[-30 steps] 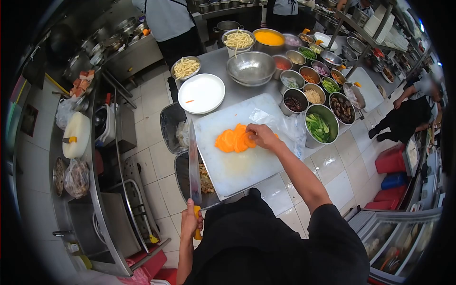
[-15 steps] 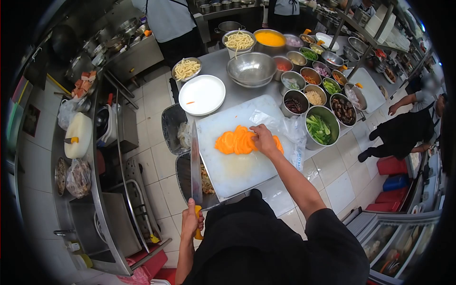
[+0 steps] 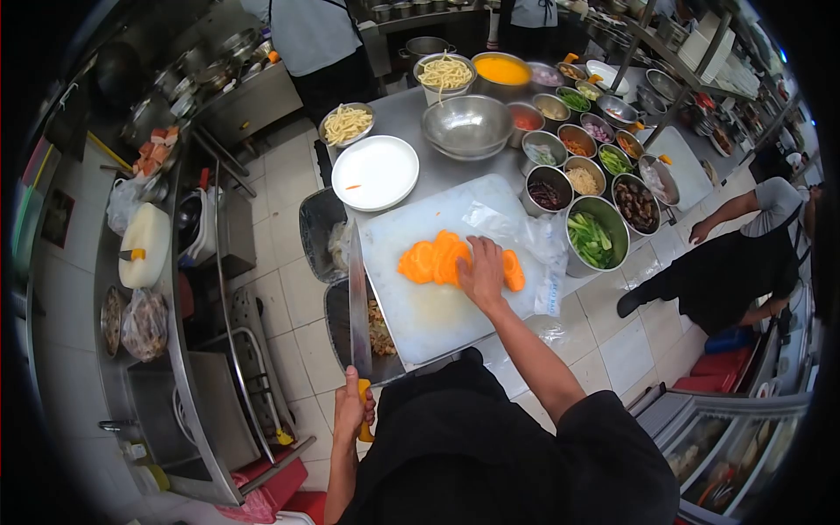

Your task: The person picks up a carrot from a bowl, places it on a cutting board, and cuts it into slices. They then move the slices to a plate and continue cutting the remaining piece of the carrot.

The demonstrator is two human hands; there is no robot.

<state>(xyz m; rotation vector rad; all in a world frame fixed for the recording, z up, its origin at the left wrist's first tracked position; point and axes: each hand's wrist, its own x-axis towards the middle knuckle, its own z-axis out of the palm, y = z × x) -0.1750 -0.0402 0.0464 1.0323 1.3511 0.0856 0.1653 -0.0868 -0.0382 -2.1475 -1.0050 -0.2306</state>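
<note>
Orange slices [image 3: 433, 261] lie overlapped in a row on a white cutting board [image 3: 420, 328]. My right hand [image 3: 483, 273] rests over the right part of the row, palm down with its fingers spread; more slices show on both sides of it. My left hand [image 3: 351, 409] is wrapped round the yellow handle of a large knife [image 3: 360, 319], whose blade points away from me along the board's left edge. A clear plastic bag [image 3: 547, 249] lies on the board's right side. Beyond the board is a white plate [image 3: 376, 173] with a small orange sliver on it.
Metal containers of cut food, one with green leaves [image 3: 598, 234], stand right of the board. A metal bowl [image 3: 468, 128] and a bowl of noodles [image 3: 346, 124] are farther back. A dark bin [image 3: 337, 328] stands at the left. A person [image 3: 735, 262] is at the right; others stand behind.
My right hand has gone from pinched fingers at the slices to spread fingers lying over them, slightly farther right. The person at the right has come closer. My left hand still holds the knife.
</note>
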